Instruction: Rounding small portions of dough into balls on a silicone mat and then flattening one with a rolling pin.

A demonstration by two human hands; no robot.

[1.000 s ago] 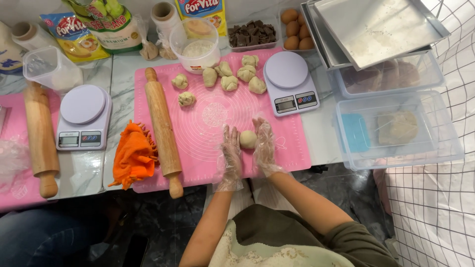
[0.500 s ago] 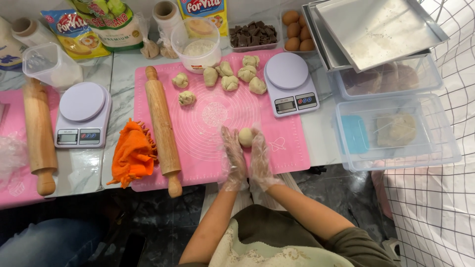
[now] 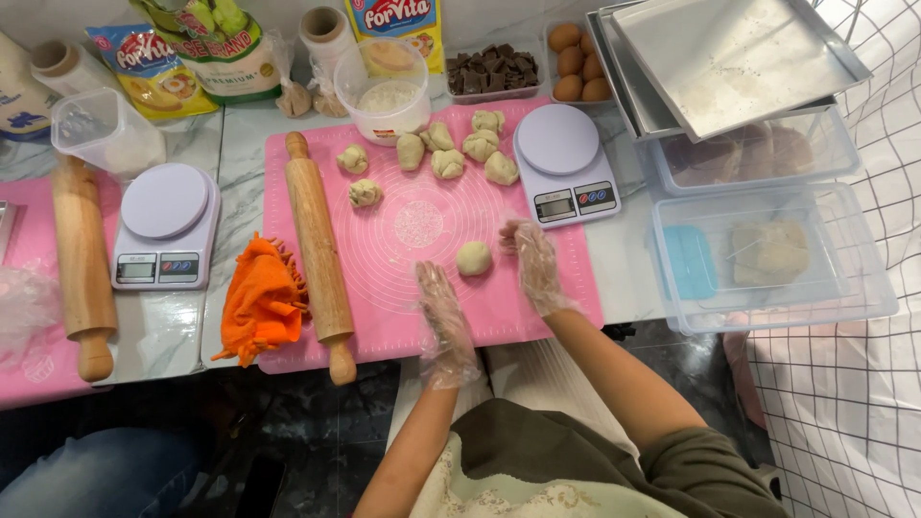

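A round dough ball (image 3: 473, 257) rests on the pink silicone mat (image 3: 403, 317). My left hand (image 3: 441, 307) in a clear plastic glove lies open just below and left of the ball, not touching it. My right hand (image 3: 531, 259), gloved as well, hovers open just to the ball's right. Several shaped dough pieces (image 3: 448, 153) sit at the mat's far end. A wooden rolling pin (image 3: 317, 251) lies along the mat's left side.
White kitchen scale (image 3: 563, 161) at the mat's far right, another scale (image 3: 165, 223) left. Orange cloth (image 3: 261, 299), second rolling pin (image 3: 79, 264), flour tub (image 3: 389, 96), chocolate tray (image 3: 495, 71), eggs (image 3: 578, 65), metal trays (image 3: 729, 58), clear plastic boxes (image 3: 767, 254).
Both hands were cupped around the dough ball; now they have opened and drawn apart, leaving the ball free on the mat.
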